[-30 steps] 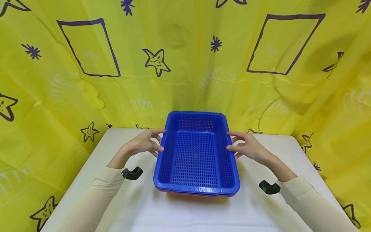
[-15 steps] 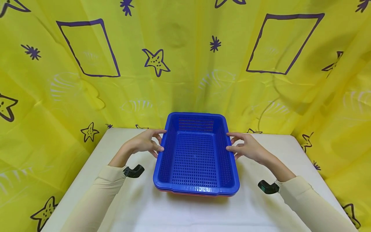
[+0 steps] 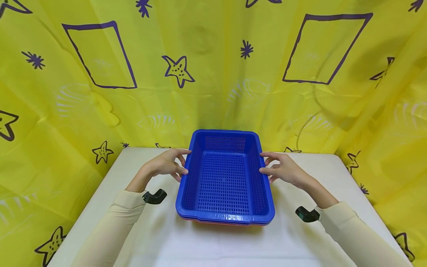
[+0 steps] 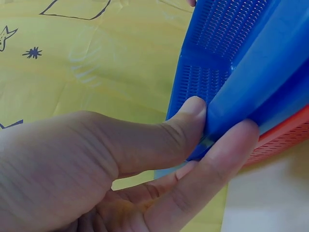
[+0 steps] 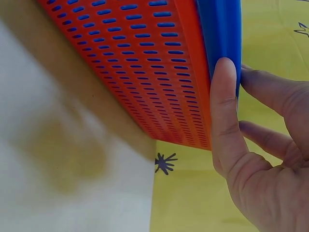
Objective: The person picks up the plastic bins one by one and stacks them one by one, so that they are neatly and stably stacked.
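A blue perforated plastic basket (image 3: 223,181) sits in the middle of the head view, its long sides running away from me. Blue rims lie layered at its edge, and a red perforated basket (image 5: 130,72) is nested beneath, mostly hidden from above. My left hand (image 3: 163,163) pinches the blue rim on the left side; in the left wrist view the thumb lies on top and fingers reach underneath. On the opposite side my right hand (image 3: 283,168) pinches the rim between thumb and fingers. The inside of the top basket shows only its slotted floor and walls.
The stack is over a white table (image 3: 146,237). A yellow curtain (image 3: 213,100) with purple stars and frames hangs behind and along both sides, close to the basket's far end. Each sleeve cuff carries a black wrist device (image 3: 155,196).
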A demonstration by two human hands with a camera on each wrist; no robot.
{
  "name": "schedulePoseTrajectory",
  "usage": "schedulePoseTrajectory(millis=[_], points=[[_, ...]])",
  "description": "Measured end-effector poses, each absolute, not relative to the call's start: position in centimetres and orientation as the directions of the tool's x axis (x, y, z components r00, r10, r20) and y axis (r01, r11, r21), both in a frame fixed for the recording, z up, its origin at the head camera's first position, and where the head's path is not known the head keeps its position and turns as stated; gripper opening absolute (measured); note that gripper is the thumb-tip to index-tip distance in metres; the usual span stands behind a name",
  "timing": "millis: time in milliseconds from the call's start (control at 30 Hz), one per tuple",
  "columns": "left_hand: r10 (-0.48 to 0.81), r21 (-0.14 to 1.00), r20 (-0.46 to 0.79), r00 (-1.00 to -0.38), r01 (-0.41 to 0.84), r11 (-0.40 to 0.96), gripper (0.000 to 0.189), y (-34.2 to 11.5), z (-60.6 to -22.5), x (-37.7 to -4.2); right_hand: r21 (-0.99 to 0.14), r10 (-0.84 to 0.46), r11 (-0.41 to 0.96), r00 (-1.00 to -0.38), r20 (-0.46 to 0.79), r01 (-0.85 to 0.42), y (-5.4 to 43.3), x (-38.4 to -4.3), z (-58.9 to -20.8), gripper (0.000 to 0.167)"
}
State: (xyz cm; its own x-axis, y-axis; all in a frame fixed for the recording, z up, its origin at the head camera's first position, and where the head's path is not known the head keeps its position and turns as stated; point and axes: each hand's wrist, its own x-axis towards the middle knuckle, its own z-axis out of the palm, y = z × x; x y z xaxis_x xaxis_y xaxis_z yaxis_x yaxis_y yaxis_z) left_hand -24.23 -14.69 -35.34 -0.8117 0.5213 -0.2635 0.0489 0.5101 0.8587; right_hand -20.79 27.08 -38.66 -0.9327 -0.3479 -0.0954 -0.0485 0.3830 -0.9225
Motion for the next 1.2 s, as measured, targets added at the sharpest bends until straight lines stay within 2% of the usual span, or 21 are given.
schedulePoseTrajectory(millis=[733,967,1200], points=[[0.541,0.883,-0.227,-0.810,0.064,0.465,0.077,-15.3,-36.3,-24.3,-0.919,-0.337,0.390,-0.937,-0.087,-0.055,27.1,-20.8,-39.1,0.068],[0.554,0.888,-0.225,-0.802,0.066,0.455,0.077,-16.0,-36.3,-24.3,-0.887,-0.421,0.445,-0.903,-0.088,-0.122,27.5,-20.8,-38.3,0.079],[0.563,0.896,-0.149,-0.813,0.130,0.425,0.076,-17.1,-36.0,-24.5,-0.855,-0.451,0.496,-0.886,-0.105,-0.151,28.4,-21.0,-36.8,0.088]])
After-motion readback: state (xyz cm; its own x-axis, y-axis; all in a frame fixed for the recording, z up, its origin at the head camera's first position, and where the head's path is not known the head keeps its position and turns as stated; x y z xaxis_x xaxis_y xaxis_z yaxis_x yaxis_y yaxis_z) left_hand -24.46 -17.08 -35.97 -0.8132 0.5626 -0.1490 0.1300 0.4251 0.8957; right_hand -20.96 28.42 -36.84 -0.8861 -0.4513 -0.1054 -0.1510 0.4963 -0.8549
